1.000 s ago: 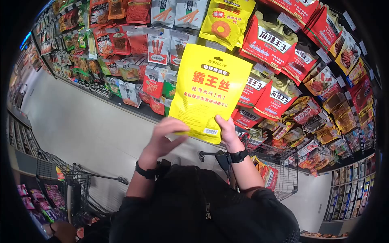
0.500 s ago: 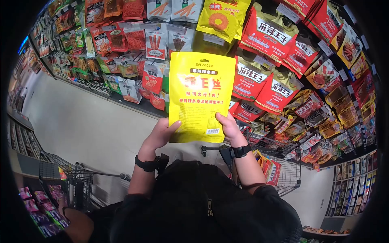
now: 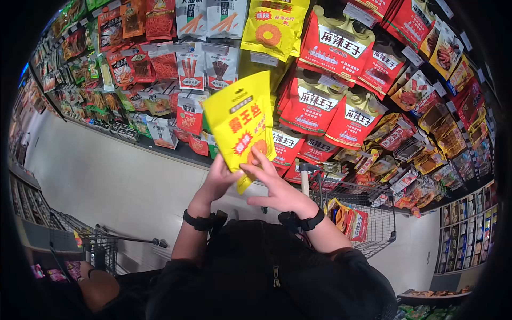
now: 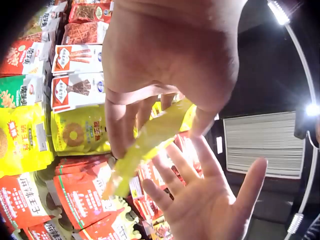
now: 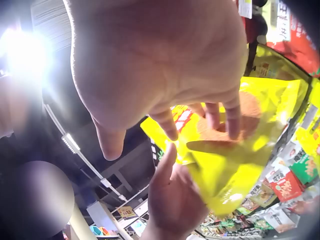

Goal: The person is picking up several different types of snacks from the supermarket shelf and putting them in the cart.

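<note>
Leaning before hung red bags [image 3: 313, 106]: yellow packet [image 3: 239, 109], one, lower edge clamped in fingers of left hand [image 3: 215, 180]. Right hand [image 3: 284, 191]: fingers apart over packet front, contact hard to confirm. Risk: drop to floor [image 3: 101, 157], should slick packet slide from one-sided grip.

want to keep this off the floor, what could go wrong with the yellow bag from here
The yellow bag could slip: the left grip pinches it near its bottom, while the right grip has its fingers spread, not closed round it. Being tilted and held low, it might also flop over. If swung further right, it could brush the red bags.
</note>
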### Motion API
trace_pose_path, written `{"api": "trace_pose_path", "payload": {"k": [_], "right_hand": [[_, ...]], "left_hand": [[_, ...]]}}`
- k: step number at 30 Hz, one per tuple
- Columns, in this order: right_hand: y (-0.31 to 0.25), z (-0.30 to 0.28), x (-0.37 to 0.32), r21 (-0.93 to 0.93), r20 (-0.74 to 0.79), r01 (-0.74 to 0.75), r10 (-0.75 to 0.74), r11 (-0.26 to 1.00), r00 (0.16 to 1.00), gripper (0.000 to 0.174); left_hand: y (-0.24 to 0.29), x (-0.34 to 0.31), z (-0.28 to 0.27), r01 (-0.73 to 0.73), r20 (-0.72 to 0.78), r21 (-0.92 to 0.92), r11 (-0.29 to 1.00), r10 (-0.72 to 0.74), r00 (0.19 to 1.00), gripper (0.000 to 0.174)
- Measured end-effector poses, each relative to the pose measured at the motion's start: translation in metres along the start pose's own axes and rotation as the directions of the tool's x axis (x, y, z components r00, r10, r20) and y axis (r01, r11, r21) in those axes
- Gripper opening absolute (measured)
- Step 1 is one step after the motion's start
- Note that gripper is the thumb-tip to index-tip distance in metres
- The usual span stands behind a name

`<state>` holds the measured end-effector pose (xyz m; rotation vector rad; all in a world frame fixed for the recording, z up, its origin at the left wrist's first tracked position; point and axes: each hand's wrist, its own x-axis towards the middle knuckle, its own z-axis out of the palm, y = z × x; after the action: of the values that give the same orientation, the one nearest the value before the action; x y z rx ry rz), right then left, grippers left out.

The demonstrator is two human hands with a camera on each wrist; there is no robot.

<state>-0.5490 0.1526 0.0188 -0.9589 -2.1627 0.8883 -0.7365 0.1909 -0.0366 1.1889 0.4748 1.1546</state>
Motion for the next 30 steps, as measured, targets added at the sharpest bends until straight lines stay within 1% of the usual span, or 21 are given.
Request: {"api": "trace_pose_path", "payload": {"k": [1, 2, 3, 5, 7, 8, 9, 10, 11, 13, 15, 17, 19, 21, 23, 24, 25, 26, 27, 28, 30], "right_hand": [[0.004, -0.004, 0.000, 0.001, -0.001, 0.000, 0.000, 1.000, 1.000, 0.064], [0.013, -0.010, -0.002, 0.079, -0.067, 0.014, -0.009, 0.997, 0.998, 0.061], [0.024, -0.014, -0.006, 0.158, -0.132, 0.031, -0.010, 0.987, 0.991, 0.058], [0.047, -0.014, -0.014, 0.034, -0.462, -0.024, 0.037, 0.999, 0.886, 0.047], [0.056, -0.012, -0.019, 0.341, -0.518, -0.121, 0.294, 0.932, 0.803, 0.052], [0.069, -0.010, -0.022, 0.637, -0.303, -0.077, 0.340, 0.767, 0.890, 0.061], [0.074, -0.007, -0.029, 0.732, -0.202, -0.102, 0.357, 0.673, 0.912, 0.054], [0.083, 0.000, -0.037, 0.713, -0.148, -0.163, 0.374, 0.682, 0.915, 0.050], [0.091, 0.003, -0.047, 0.691, -0.102, -0.224, 0.400, 0.687, 0.911, 0.047], [0.089, 0.000, -0.068, 0.723, -0.199, -0.182, 0.453, 0.666, 0.869, 0.041], [0.090, -0.010, -0.095, 0.750, -0.276, -0.136, 0.492, 0.648, 0.826, 0.036], [0.096, -0.023, -0.138, 0.734, -0.525, -0.077, 0.635, 0.675, 0.567, 0.037], [0.099, -0.043, -0.181, 0.630, -0.756, -0.002, 0.614, 0.777, 0.228, 0.039], [0.098, -0.062, -0.217, 0.550, -0.832, 0.106, 0.555, 0.828, -0.019, 0.044], [0.082, -0.068, -0.234, 0.660, -0.730, 0.358, 0.677, 0.660, 0.098, 0.046], [0.106, -0.060, -0.253, 0.795, -0.599, 0.268, 0.771, 0.543, 0.216, 0.053], [0.106, -0.044, -0.252, 0.845, -0.534, 0.112, 0.822, 0.523, 0.197, 0.050], [0.098, -0.033, -0.244, 0.804, -0.466, -0.277, 0.847, 0.526, 0.255, 0.044], [0.115, -0.008, -0.244, 0.501, -0.594, -0.536, 0.720, 0.679, 0.357, 0.038], [0.103, 0.001, -0.231, 0.336, -0.504, -0.659, 0.719, 0.673, 0.478, 0.041], [0.096, 0.013, -0.193, 0.206, -0.371, -0.697, 0.714, 0.687, 0.594, 0.050]], "left_hand": [[-0.004, 0.000, -0.006, 0.046, -0.147, -0.039, 0.998, -0.051, 0.988, 0.063], [-0.005, -0.003, -0.012, 0.007, -0.183, 0.001, 1.000, -0.006, 0.983, 0.047], [-0.005, -0.005, -0.018, 0.012, -0.183, 0.003, 1.000, -0.011, 0.983, 0.047], [-0.005, -0.010, -0.027, 0.065, -0.170, -0.022, 0.998, -0.068, 0.983, 0.042], [-0.007, -0.014, -0.030, 0.107, -0.129, -0.030, 0.994, -0.110, 0.986, 0.040], [-0.011, -0.014, -0.029, 0.152, -0.098, 0.047, 0.987, -0.147, 0.984, 0.042], [-0.016, -0.011, -0.026, 0.192, -0.054, 0.124, 0.974, -0.186, 0.981, 0.043], [-0.019, -0.009, -0.025, 0.198, 0.043, 0.281, 0.939, -0.218, 0.975, 0.046], [-0.024, -0.007, -0.024, 0.201, 0.107, 0.281, 0.939, -0.238, 0.965, 0.046], [-0.034, -0.003, -0.022, 0.337, 0.109, 0.304, 0.891, -0.384, 0.917, 0.049], [-0.040, 0.000, -0.015, 0.382, 0.199, 0.254, 0.889, -0.434, 0.879, 0.049], [-0.046, -0.002, -0.020, 0.433, 0.259, 0.207, 0.877, -0.476, 0.840, 0.050], [-0.057, -0.003, -0.032, 0.412, 0.327, 0.297, 0.861, -0.498, 0.803, 0.052], [-0.058, -0.002, -0.035, 0.405, 0.343, 0.306, 0.861, -0.497, 0.797, 0.051], [-0.061, 0.000, -0.042, 0.485, 0.329, 0.280, 0.829, -0.557, 0.763, 0.048], [-0.063, 0.003, -0.044, 0.490, 0.325, 0.291, 0.822, -0.566, 0.757, 0.047], [-0.064, 0.005, -0.046, 0.480, 0.300, 0.293, 0.827, -0.556, 0.775, 0.047], [-0.066, 0.007, -0.049, 0.477, 0.316, 0.313, 0.821, -0.564, 0.763, 0.047], [-0.068, 0.011, -0.050, 0.472, 0.326, 0.328, 0.819, -0.567, 0.757, 0.046], [-0.068, 0.014, -0.052, 0.471, 0.323, 0.306, 0.827, -0.556, 0.766, 0.045], [-0.071, 0.015, -0.057, 0.478, 0.265, 0.257, 0.840, -0.537, 0.801, 0.045]]}}
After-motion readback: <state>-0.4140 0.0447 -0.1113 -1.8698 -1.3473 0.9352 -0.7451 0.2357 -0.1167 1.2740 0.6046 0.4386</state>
